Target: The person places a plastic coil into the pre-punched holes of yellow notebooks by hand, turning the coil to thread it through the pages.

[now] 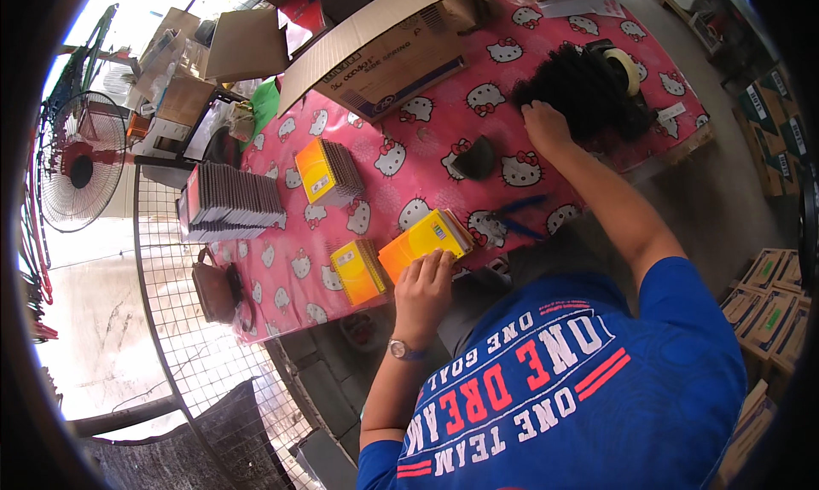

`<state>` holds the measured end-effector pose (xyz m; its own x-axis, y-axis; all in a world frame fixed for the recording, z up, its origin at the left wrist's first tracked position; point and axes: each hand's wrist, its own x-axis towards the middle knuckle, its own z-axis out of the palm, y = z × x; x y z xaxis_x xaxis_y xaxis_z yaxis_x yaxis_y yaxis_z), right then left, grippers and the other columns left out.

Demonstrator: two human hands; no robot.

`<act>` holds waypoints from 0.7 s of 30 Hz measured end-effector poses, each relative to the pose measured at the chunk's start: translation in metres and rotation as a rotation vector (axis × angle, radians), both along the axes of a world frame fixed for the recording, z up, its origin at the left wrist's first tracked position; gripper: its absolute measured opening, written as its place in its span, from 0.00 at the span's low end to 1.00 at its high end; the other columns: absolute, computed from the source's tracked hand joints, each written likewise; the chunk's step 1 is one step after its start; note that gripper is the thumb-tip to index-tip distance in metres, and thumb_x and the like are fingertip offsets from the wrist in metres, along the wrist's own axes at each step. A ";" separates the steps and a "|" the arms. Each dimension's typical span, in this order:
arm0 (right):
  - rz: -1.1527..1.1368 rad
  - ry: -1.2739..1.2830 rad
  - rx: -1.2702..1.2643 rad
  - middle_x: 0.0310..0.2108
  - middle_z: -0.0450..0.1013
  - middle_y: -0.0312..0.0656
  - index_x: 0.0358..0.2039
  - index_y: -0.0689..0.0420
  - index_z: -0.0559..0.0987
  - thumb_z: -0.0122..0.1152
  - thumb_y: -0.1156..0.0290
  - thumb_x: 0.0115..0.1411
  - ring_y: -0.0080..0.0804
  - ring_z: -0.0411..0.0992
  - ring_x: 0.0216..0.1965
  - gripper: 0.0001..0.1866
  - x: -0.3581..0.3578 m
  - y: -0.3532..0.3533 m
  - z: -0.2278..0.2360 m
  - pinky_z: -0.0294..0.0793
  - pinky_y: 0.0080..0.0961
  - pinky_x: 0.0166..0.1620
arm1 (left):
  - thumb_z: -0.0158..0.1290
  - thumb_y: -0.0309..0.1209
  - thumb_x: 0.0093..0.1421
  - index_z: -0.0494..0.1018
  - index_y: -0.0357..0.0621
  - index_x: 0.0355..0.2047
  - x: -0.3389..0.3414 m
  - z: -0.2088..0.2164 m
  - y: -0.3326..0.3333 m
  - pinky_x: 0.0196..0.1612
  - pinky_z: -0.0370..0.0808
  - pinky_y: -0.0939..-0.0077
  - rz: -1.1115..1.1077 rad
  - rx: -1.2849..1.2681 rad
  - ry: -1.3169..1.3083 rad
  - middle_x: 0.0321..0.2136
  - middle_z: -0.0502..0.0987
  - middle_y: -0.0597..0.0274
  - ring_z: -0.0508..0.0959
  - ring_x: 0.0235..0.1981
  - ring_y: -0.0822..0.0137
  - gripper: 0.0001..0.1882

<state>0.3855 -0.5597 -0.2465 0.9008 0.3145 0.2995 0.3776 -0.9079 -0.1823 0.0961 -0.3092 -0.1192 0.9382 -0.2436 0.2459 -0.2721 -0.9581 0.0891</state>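
A small workshop, judging by the stacked notebooks (424, 238) and piled cardboard cartons (772, 311).

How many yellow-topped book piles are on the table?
3: one pile at the left hand, a second pile just left of it, a third pile farther back. Others may be hidden.
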 end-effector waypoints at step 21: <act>0.833 0.408 0.677 0.40 0.73 0.33 0.44 0.48 0.83 0.64 0.77 0.57 0.31 0.72 0.47 0.15 -0.129 0.063 0.136 0.60 0.34 0.56 | 0.54 0.25 0.61 0.72 0.43 0.44 0.029 0.025 0.009 0.53 0.65 0.58 0.172 -0.200 -0.052 0.40 0.78 0.54 0.75 0.45 0.52 0.10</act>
